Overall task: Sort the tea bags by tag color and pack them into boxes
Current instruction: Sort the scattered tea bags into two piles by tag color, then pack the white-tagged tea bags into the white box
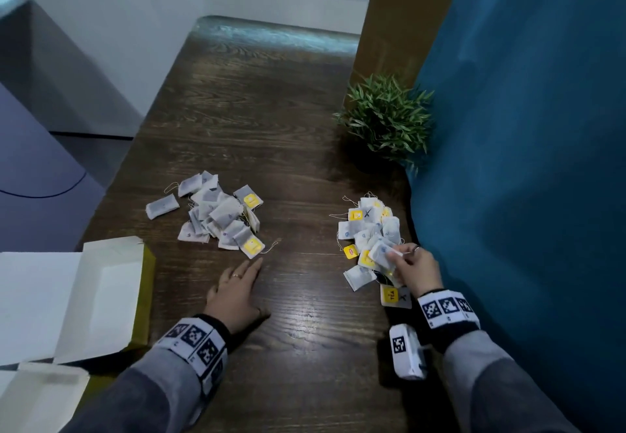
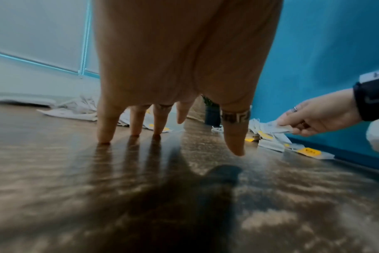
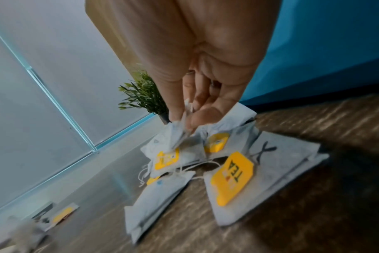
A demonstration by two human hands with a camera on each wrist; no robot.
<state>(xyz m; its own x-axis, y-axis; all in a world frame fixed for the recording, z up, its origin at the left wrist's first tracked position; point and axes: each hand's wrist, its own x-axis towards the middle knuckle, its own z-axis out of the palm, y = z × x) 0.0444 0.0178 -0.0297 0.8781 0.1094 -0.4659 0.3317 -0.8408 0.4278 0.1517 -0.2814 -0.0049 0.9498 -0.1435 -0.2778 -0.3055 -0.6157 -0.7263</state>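
Two heaps of white tea bags lie on the dark wooden table (image 1: 271,120): a left heap (image 1: 216,215) and a right heap (image 1: 371,239) by the blue wall, both with yellow tags showing. My right hand (image 1: 411,264) pinches a white tea bag (image 3: 177,135) at the near side of the right heap, thumb and fingers curled round it. My left hand (image 1: 237,292) rests flat on the table just short of the left heap, fingers straight, fingertips (image 2: 104,137) touching the wood and holding nothing. An open white box (image 1: 101,297) stands at the left edge.
A small potted plant (image 1: 386,120) stands behind the right heap against the blue wall (image 1: 525,161). A tea bag with a yellow TEA tag (image 3: 231,179) lies nearest my right wrist. More white cardboard (image 1: 34,395) lies at the near left corner.
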